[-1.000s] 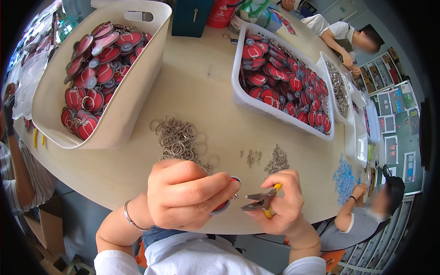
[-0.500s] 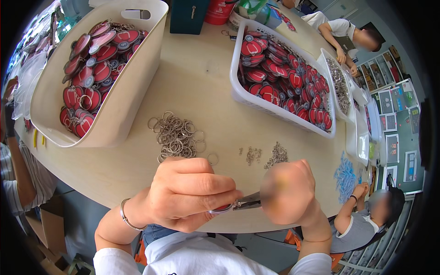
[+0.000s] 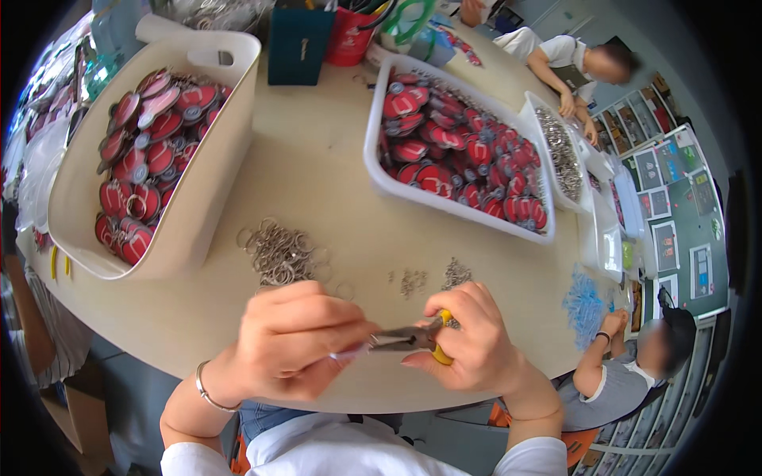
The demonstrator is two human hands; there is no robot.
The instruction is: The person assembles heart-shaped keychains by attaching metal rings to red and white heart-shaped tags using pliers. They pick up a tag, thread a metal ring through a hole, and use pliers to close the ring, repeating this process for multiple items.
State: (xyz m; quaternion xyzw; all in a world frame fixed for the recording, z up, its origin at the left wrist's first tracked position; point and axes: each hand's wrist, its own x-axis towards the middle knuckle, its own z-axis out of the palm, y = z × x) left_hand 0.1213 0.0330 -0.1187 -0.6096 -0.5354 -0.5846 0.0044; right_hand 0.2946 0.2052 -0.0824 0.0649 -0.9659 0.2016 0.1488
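Note:
In my right hand (image 3: 476, 339) are pliers (image 3: 403, 339) with yellow handles and dark metal jaws. The jaws point left and meet a small metal piece at my left fingertips. My left hand (image 3: 295, 343) pinches a flat key-ring tag (image 3: 349, 351), of which only the edge shows between the fingers. Beyond my left hand lies a heap of silver split rings (image 3: 278, 252). Small heaps of tiny metal links (image 3: 413, 282) and tiny metal fittings (image 3: 457, 272) lie just past the pliers and my right hand.
A tall cream bin (image 3: 226, 170) at left and a white basket (image 3: 456, 202) at right hold red-and-grey tags. A tray of metal parts (image 3: 562, 151), blue strips (image 3: 583, 305) and a dark green box (image 3: 300, 47) stand around. Co-workers (image 3: 611, 377) sit at the right and far side.
My right hand has turned, so the yellow pliers handles now show. Both hands have shifted slightly left, and the whole view has swung a little. The left hand keeps its pinch.

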